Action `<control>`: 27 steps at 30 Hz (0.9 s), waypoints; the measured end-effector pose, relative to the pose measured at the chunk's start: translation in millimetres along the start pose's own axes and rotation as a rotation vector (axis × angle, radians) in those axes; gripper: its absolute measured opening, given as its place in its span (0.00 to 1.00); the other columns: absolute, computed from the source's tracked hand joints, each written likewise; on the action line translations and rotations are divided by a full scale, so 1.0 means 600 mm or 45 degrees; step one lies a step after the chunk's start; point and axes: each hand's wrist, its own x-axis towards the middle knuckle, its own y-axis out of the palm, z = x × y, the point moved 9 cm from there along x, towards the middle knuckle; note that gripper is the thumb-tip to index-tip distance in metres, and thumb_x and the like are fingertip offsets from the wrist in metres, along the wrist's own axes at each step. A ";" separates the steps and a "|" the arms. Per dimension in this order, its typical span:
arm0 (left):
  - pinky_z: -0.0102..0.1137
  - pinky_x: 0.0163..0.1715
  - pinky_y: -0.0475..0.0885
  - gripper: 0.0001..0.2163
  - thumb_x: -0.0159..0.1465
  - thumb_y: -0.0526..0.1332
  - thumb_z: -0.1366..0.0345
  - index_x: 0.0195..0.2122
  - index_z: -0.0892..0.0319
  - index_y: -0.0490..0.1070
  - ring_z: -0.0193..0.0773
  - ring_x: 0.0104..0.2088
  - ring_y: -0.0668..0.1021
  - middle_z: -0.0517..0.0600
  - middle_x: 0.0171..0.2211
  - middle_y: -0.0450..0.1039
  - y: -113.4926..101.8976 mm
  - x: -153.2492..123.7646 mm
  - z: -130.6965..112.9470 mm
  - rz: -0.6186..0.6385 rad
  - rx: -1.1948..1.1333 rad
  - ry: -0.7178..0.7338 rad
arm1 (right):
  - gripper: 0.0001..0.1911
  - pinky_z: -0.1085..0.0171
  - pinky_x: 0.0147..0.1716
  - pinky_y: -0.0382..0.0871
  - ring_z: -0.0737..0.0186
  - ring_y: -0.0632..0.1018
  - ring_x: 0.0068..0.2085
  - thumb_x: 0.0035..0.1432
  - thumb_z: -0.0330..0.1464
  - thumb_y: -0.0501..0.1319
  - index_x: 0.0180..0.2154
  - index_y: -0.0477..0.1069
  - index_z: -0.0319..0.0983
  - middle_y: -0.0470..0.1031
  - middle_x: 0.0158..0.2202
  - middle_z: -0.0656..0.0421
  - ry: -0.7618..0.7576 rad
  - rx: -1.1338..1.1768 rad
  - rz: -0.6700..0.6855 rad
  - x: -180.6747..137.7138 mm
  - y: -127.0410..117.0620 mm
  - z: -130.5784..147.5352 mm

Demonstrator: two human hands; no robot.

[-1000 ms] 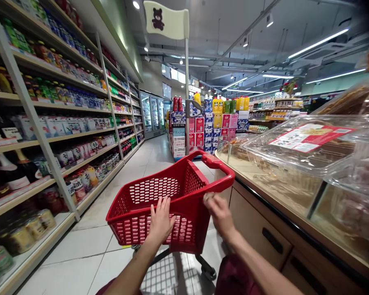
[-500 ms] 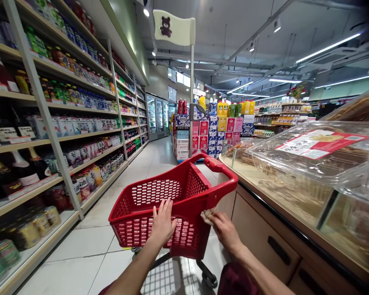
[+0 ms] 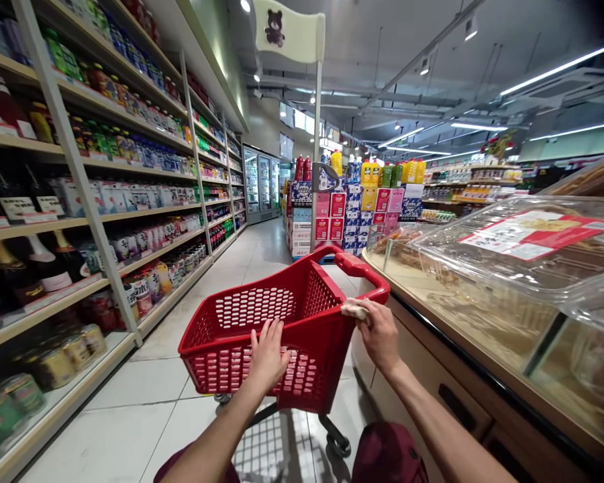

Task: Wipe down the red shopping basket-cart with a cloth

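In front of me stands a small red plastic shopping cart (image 3: 322,362) with perforated sides, its handle end to the right. My left hand (image 3: 269,352) lies on the near side's upper rim, fingers stretched out over it and holding nothing. A crumpled whitish cloth (image 3: 354,308) is gripped by my right hand (image 3: 380,335), which presses it against the top edge of the cart's side, just below the handle (image 3: 363,267). The fingers are wrapped on the cloth, hiding part of it. A pole with a cream bear flag (image 3: 289,30) rises behind the cart.
Drink shelves (image 3: 145,221) run along the left. To the right is a wooden counter (image 3: 427,362) with clear plastic food boxes (image 3: 523,248) on top. Stacked drink cartons (image 3: 332,218) stand behind the cart, and glass-door fridges (image 3: 262,181) farther back. White tiles (image 3: 131,409) cover the floor.
My right hand has moved up with the cloth, from lower on the cart's side to the top edge near the handle. My left hand stays on the rim. The view has shifted slightly.
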 end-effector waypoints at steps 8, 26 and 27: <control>0.51 0.58 0.46 0.26 0.57 0.52 0.67 0.58 0.60 0.53 0.46 0.61 0.54 0.54 0.60 0.55 0.003 0.001 0.010 -0.029 -0.028 0.008 | 0.14 0.60 0.40 0.70 0.60 0.72 0.41 0.55 0.28 0.52 0.44 0.68 0.40 0.73 0.40 0.54 -0.088 0.048 0.194 -0.015 0.015 0.000; 0.52 0.58 0.40 0.29 0.54 0.54 0.67 0.58 0.64 0.54 0.48 0.61 0.52 0.56 0.61 0.53 0.010 0.001 0.009 -0.007 -0.111 -0.028 | 0.13 0.52 0.45 0.65 0.55 0.71 0.43 0.54 0.26 0.51 0.40 0.71 0.35 0.74 0.40 0.49 -0.105 -0.211 -0.048 0.134 0.001 -0.009; 0.53 0.58 0.40 0.29 0.53 0.54 0.67 0.58 0.64 0.54 0.48 0.61 0.52 0.56 0.60 0.53 0.010 0.001 0.008 -0.012 -0.115 -0.025 | 0.14 0.53 0.46 0.64 0.55 0.72 0.44 0.54 0.25 0.51 0.40 0.71 0.35 0.74 0.40 0.50 -0.150 -0.187 0.004 0.128 0.016 0.005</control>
